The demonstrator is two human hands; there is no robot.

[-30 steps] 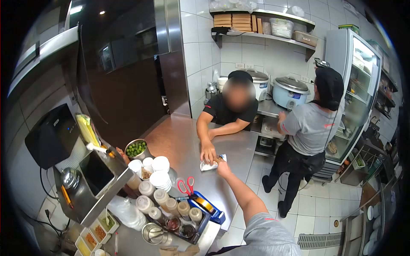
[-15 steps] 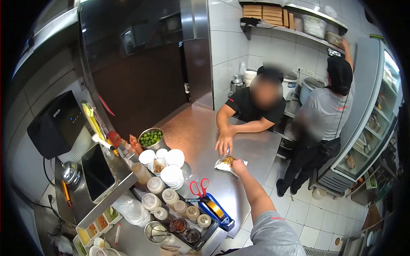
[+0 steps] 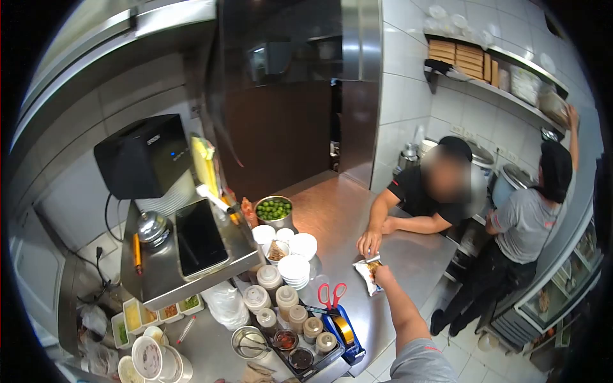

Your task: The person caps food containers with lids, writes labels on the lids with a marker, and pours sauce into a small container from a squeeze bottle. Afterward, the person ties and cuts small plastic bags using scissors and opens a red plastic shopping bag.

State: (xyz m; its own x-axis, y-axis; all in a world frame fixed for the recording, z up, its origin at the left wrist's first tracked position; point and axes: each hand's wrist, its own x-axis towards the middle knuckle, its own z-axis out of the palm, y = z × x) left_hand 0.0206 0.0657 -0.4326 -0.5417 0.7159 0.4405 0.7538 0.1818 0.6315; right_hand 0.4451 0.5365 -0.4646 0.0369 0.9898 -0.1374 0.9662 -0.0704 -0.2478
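My right arm reaches across the steel counter, and my right hand (image 3: 385, 276) is closed at the side of a small white snack bag (image 3: 365, 276) with golden-brown bits showing. My fingertips are partly hidden against the bag. At the bag's far end is the hand (image 3: 369, 242) of a co-worker in black, who leans on the counter. My left hand is out of view. Nearer me stand a blue tape dispenser (image 3: 345, 329), red-handled scissors (image 3: 332, 295) and stacked white bowls (image 3: 294, 271).
Sauce bottles (image 3: 287, 299) fill a black tray beside a metal cup (image 3: 249, 341). A pot of green limes (image 3: 274, 209) stands behind the bowls. On the raised shelf at left lie a tablet (image 3: 200, 239) and a printer (image 3: 142, 156). Another person in grey (image 3: 530, 223) reaches up to a wall shelf.
The view has swung left, so everything sits further right. The snack bag has turned more upright in view, with my right hand and the co-worker's hand still at it.
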